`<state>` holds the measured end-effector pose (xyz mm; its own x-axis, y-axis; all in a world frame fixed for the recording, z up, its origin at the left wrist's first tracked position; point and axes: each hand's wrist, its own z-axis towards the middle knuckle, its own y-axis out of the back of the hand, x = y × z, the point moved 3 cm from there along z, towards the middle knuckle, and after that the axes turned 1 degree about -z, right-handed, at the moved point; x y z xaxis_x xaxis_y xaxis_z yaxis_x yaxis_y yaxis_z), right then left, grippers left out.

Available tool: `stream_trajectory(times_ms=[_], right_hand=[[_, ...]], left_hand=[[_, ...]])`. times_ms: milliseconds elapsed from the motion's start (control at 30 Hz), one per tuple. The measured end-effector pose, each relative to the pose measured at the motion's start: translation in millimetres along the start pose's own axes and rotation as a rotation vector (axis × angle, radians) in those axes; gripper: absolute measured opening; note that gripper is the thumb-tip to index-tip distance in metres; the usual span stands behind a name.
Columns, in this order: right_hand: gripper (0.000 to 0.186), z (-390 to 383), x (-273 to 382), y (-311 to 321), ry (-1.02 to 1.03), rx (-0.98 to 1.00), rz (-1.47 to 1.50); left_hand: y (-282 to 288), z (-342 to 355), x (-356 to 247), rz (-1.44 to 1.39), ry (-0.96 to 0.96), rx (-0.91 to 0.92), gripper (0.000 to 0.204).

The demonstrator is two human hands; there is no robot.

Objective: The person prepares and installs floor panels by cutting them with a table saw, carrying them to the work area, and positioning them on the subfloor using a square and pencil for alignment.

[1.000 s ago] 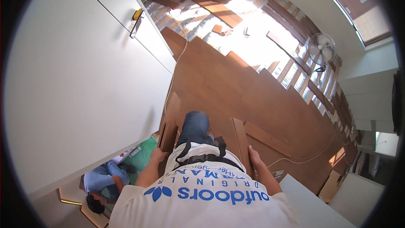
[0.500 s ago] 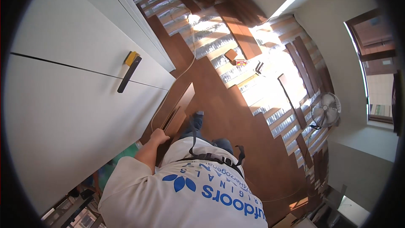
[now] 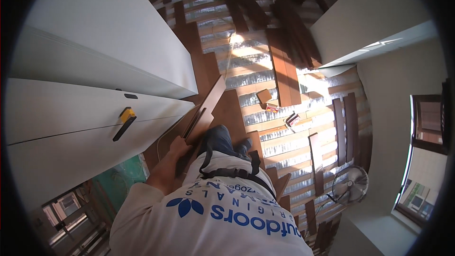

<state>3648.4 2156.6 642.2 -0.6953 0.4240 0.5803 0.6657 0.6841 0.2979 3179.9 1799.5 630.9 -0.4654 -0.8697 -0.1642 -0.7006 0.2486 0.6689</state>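
My left hand (image 3: 176, 148) is closed around the near end of a long brown floor plank (image 3: 207, 108). The plank slants away from me toward the foot of the white cabinet (image 3: 95, 109). My left forearm comes out from my white shirt (image 3: 208, 218) at the lower middle. My knee in blue trousers (image 3: 222, 138) is just right of the plank. My right hand is hidden behind my body.
The floor (image 3: 256, 61) shows silver underlay with laid and loose brown planks. A yellow and black tool (image 3: 124, 122) sits on the cabinet front. A small wood block (image 3: 263, 96) and small tools (image 3: 290, 119) lie ahead. A floor fan (image 3: 351, 186) stands at the right.
The view has swung to the left toward the cabinet. My left hand has come forward onto the plank. My right hand, seen one second ago, has dropped out of view.
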Motion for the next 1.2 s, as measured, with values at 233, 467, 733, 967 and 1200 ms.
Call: stream_trajectory(times_ms=[233, 467, 733, 967, 1200], right_hand=[[0.059, 136.2, 193.3, 36.7, 0.123, 0.077, -0.200], [0.058, 203.9, 293.9, 47.1, 0.051, 0.087, -0.331], [0.057, 333.0, 404.4, 52.1, 0.021, 0.206, -0.547], [0.056, 512.7, 676.4, 60.4, 0.321, 0.432, -0.895], [0.048, 636.9, 961.8, -114.5, 0.684, 0.486, -1.103]], left_hand=[[45.0, 52.7, -71.1, -0.412, -0.155, -0.366, 0.043], [89.0, 178.1, -77.8, -0.424, 0.089, -0.072, 0.041], [159.9, 334.1, -69.8, -0.475, 0.199, 0.023, 0.039], [293.7, 392.7, -160.4, -0.710, 0.550, -0.020, 0.051], [373.5, 471.9, -178.7, -0.775, 0.622, -0.161, 0.043]])
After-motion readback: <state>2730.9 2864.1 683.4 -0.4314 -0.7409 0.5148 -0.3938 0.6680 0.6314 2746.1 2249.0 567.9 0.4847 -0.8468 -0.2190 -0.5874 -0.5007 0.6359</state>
